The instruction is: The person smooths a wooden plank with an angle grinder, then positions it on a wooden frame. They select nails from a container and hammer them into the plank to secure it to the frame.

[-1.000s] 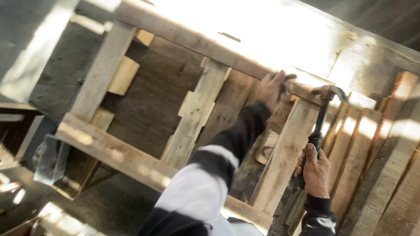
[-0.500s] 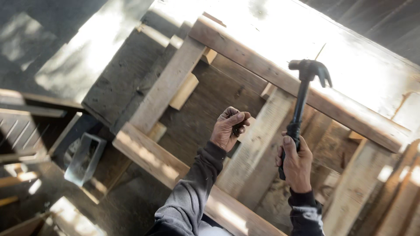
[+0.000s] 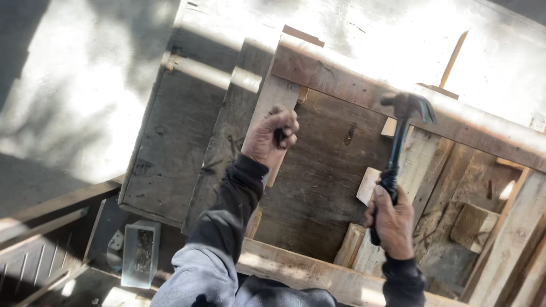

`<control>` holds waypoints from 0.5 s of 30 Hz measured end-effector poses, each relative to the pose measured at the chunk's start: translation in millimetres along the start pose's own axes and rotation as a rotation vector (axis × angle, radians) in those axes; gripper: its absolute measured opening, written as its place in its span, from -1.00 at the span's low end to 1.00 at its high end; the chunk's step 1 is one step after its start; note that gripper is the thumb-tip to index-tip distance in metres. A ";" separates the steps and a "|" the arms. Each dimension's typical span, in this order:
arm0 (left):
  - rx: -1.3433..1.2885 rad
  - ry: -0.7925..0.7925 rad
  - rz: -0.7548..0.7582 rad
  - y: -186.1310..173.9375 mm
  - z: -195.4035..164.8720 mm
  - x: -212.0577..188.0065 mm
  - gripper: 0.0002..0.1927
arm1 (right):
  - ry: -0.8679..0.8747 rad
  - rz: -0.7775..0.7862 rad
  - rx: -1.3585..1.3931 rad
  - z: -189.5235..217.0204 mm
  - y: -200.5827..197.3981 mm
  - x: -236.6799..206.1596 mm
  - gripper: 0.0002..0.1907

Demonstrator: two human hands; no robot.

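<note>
Single head-worn view, looking steeply down

The camera sits above the person's arms, tilted, close to the wooden pallet frame [image 3: 364, 85] that fills most of the picture; the left hand [image 3: 272, 136] and right hand [image 3: 392, 219] enter from the bottom edge, with sunlit ground [image 3: 74, 85] beyond at upper left.

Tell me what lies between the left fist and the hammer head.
In the head view, between the left hand and the hammer head lies only dark weathered pallet board, bordered above by a sunlit crosswise plank.
</note>
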State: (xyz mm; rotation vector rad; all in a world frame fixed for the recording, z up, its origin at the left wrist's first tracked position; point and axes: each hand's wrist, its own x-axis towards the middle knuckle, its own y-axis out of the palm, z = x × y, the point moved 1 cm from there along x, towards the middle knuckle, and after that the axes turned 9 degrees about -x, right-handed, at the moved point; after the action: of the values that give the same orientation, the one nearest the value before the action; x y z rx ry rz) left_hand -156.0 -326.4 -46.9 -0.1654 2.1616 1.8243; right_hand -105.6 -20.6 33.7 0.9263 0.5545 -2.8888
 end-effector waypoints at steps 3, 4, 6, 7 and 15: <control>0.016 0.094 -0.039 -4.7 -21.3 23.2 -0.82 | -0.101 0.063 0.056 14.8 35.8 9.6 -0.65; 0.029 0.136 -0.056 -6.4 -25.9 30.3 -0.80 | -0.136 0.091 0.055 17.1 47.1 16.8 -0.64; 0.134 0.262 -0.187 -11.5 -35.5 47.2 -0.77 | -0.160 0.144 -0.023 15.9 67.9 34.7 -0.70; 0.190 0.327 -0.253 -13.4 -40.8 55.2 -0.74 | -0.173 0.173 -0.059 13.4 76.0 43.7 -0.72; 0.385 0.318 -0.210 -11.0 -68.7 104.3 -0.74 | -0.063 0.166 -0.246 -1.0 88.2 60.6 -0.72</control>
State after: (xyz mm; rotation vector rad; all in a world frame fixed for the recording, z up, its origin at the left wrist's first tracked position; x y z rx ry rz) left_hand -262.5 -384.3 -79.2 -0.6023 2.5491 1.3101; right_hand -140.4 -99.3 -29.9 0.8010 0.7674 -2.6187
